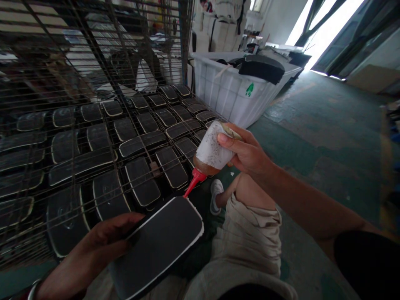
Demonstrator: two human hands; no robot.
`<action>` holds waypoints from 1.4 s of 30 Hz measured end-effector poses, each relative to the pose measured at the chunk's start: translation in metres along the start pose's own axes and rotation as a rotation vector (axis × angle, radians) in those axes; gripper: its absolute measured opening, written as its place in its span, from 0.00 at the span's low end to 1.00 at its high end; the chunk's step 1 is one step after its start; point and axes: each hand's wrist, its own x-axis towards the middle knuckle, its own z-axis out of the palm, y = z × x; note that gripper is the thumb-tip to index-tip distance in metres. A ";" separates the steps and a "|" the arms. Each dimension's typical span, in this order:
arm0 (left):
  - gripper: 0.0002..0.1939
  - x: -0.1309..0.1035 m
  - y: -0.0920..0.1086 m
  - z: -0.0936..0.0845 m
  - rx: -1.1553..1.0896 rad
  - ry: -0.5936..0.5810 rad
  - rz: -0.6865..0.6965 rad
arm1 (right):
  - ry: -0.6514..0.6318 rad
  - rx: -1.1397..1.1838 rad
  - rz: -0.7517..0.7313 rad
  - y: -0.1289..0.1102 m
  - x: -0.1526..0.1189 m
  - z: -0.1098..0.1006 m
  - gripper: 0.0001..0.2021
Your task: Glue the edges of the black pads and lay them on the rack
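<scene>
We wear a pale metallic band (33, 288) close behind our left hand (103, 239) and a black sleeve (359, 262) well behind our right hand (242, 152). Below the right hand are our loose, creased beige shorts (243, 237); our whitish shoe (215, 189) shows to that hand's lower left.

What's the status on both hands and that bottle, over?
Left hand gripping dark panel. Right hand holding white bottle, tipped downward. Tip of red nozzle at panel's pale-lined edge, nothing seen between.
</scene>
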 end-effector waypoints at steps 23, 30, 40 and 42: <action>0.17 0.007 -0.009 -0.004 -0.181 0.151 -0.011 | 0.165 0.048 0.038 0.012 -0.016 -0.008 0.24; 0.23 0.009 -0.016 0.001 -0.260 0.138 -0.055 | 0.321 0.087 0.003 0.031 -0.014 -0.009 0.22; 0.26 0.015 -0.022 0.006 -0.376 0.098 -0.049 | 0.383 0.138 -0.002 0.043 -0.019 0.004 0.20; 0.26 0.016 -0.023 0.007 -0.391 0.114 -0.043 | 0.385 0.129 0.014 0.045 -0.023 0.006 0.20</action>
